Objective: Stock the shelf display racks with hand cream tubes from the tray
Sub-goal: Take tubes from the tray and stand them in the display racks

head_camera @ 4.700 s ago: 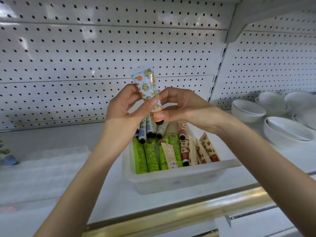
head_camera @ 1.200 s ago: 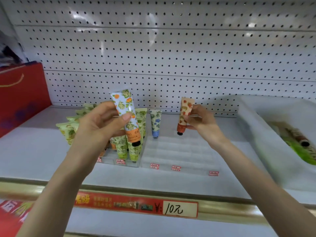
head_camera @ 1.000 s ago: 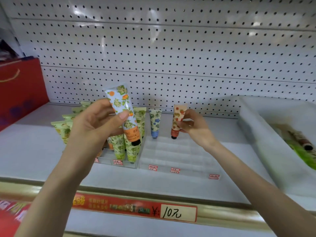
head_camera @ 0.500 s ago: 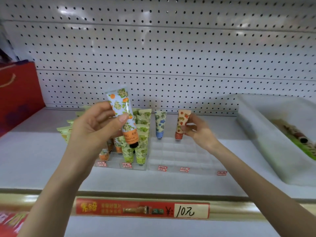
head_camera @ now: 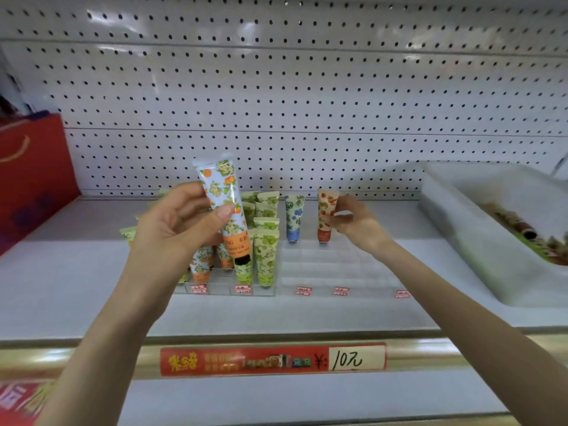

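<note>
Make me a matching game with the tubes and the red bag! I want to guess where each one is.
Things:
1. blue-flower tube
2. orange-flower tube
3. red-fruit tube
4. red bag

Places:
A. far left on the shelf
B. held up in the left hand
C. stands in the clear rack, no hand on it
D. pinched by the right hand

Pairs: 1-C, 2-B, 3-D, 4-A.

Glossy white pegboard [head_camera: 307,87] catching the light, clear plastic rack [head_camera: 338,272] on the matt shelf [head_camera: 61,287], frosted plastic tray [head_camera: 455,229], shiny brassy metal rail [head_camera: 92,358] up front, smooth printed plastic tube [head_camera: 219,192]
</note>
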Action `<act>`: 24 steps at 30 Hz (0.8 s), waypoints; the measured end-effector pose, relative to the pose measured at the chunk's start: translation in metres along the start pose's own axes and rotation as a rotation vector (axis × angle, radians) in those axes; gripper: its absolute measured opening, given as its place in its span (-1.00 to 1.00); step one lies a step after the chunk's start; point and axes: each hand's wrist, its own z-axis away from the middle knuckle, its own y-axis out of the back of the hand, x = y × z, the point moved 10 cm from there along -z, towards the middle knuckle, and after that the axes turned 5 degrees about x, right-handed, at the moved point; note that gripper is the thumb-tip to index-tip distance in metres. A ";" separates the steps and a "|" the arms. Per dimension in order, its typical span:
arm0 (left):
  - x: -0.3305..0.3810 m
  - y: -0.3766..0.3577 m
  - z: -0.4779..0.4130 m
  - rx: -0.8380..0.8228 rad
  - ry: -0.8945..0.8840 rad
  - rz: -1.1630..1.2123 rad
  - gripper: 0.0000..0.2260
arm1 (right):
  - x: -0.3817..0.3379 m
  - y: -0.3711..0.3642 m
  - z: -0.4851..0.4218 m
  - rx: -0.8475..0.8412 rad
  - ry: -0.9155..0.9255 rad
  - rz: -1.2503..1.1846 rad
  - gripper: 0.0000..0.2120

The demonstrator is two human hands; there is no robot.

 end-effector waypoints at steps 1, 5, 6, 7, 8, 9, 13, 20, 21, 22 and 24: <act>0.000 0.002 0.001 -0.002 0.001 -0.004 -0.78 | -0.001 -0.001 -0.001 0.003 -0.002 0.013 -0.72; -0.002 0.006 0.003 -0.009 0.003 -0.014 -0.79 | -0.003 -0.002 -0.003 0.020 0.008 0.071 -0.74; -0.002 0.007 0.003 -0.007 0.003 -0.011 -0.79 | -0.003 -0.002 -0.003 0.019 0.009 0.084 -0.74; -0.002 0.008 0.004 -0.005 0.005 -0.007 -0.79 | -0.004 -0.003 -0.002 0.015 0.008 0.089 -0.74; -0.002 0.009 0.004 -0.003 0.004 -0.006 -0.79 | -0.003 -0.003 -0.002 0.009 0.002 0.082 -0.75; -0.002 0.009 0.004 -0.004 0.004 -0.006 -0.79 | -0.003 -0.003 -0.001 0.004 -0.001 0.067 -0.75; -0.001 0.010 0.005 -0.005 0.005 -0.006 -0.79 | -0.003 0.000 0.003 -0.004 0.003 0.060 -0.74; -0.005 0.009 0.007 -0.021 0.012 -0.012 -0.78 | -0.002 0.002 0.001 0.007 0.025 0.086 -0.72; -0.005 0.009 0.007 -0.023 0.014 -0.011 -0.77 | -0.002 0.003 0.001 0.010 0.023 0.091 -0.71; -0.006 0.008 0.007 -0.025 0.017 -0.008 -0.76 | -0.002 0.003 0.001 0.009 0.022 0.090 -0.71; -0.007 0.008 0.007 -0.027 0.025 0.001 -0.74 | -0.003 0.004 0.003 0.007 0.016 0.059 -0.70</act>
